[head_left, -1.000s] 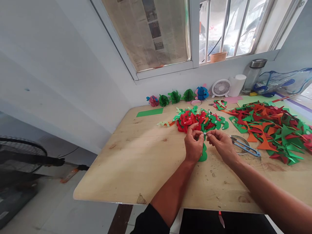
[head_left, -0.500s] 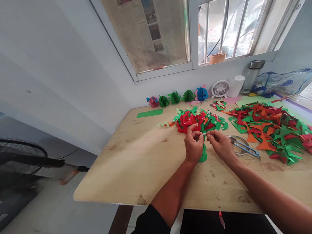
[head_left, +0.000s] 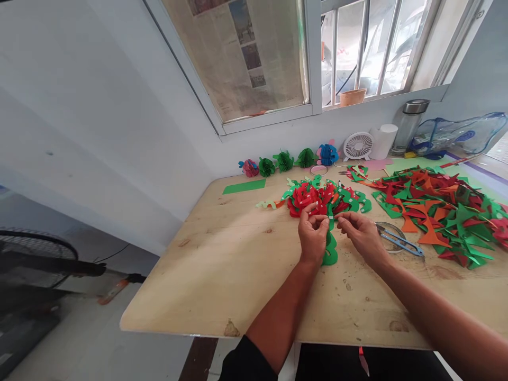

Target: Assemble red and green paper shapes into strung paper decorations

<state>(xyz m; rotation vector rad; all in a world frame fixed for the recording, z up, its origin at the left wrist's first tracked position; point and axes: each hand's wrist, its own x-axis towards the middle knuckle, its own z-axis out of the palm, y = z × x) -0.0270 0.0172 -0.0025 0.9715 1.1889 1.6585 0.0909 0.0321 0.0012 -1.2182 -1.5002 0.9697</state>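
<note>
My left hand [head_left: 312, 233] pinches the upper part of a green paper cutout [head_left: 330, 255] with wavy edges. A small white square shows on the cutout beside the left fingertips. Close by on the right, my right hand [head_left: 360, 235] has its thumb and forefinger pressed together, slightly apart from the cutout. Whatever sits between those fingertips is too small to tell. Just beyond both hands lies a heap of red paper cutouts [head_left: 305, 196] and green paper cutouts [head_left: 351, 198], many bearing small white squares.
A blue-handled cutter [head_left: 400, 241] lies across a roll of clear tape [head_left: 391, 233] by my right wrist. Paper scraps [head_left: 440, 206] pile up at the right. Folded paper figures [head_left: 284, 160], a small white fan [head_left: 358, 145] and a glass bottle [head_left: 410, 124] stand along the wall.
My left hand has shifted slightly left. The gap between the right fingertips and the cutout has widened a little. The view has tilted very slightly.
</note>
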